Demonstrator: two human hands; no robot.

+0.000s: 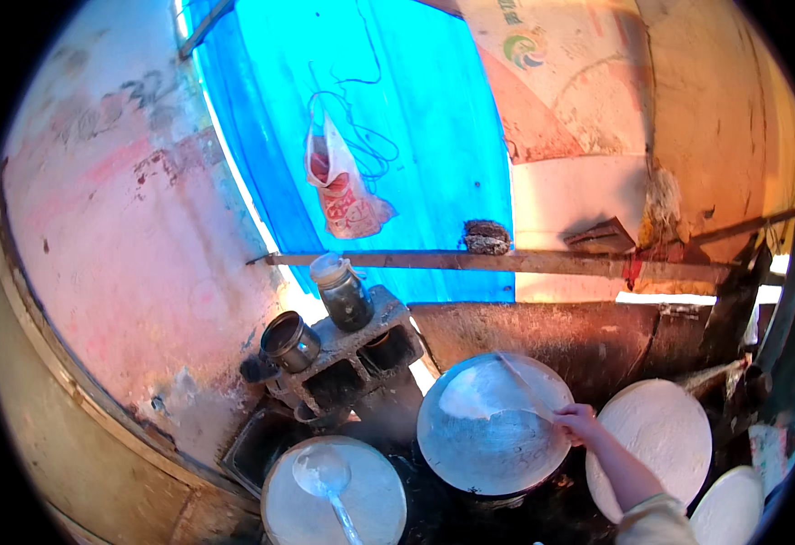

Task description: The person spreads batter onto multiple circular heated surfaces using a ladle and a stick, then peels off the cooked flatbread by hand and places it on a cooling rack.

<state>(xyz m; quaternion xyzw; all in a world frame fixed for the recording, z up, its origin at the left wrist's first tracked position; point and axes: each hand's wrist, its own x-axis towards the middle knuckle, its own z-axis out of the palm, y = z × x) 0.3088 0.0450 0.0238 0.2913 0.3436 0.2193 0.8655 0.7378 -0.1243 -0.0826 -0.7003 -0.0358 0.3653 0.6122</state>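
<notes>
My right hand [578, 424] reaches in from the lower right, fingers closed at the right rim of a round pan [469, 463]. Pinched in the fingers is the edge of a thin whitish sheet [530, 395], which stretches up and left across the pan. Whether it is a skin of food or something else, I cannot tell. A brighter white patch lies in the pan's upper left; the rest of its surface looks grey. In a second round pan [288, 504] at the lower left rests a ladle [322, 473], its handle towards me. My left hand is out of view.
Two round white-surfaced pans [649, 443] [731, 507] stand at the right. Behind, a hollow block [387, 310] bears a lidded jar [346, 300] and an open metal can [292, 344]. A wooden rail [404, 259] crosses the back; a plastic bag [350, 204] hangs above it.
</notes>
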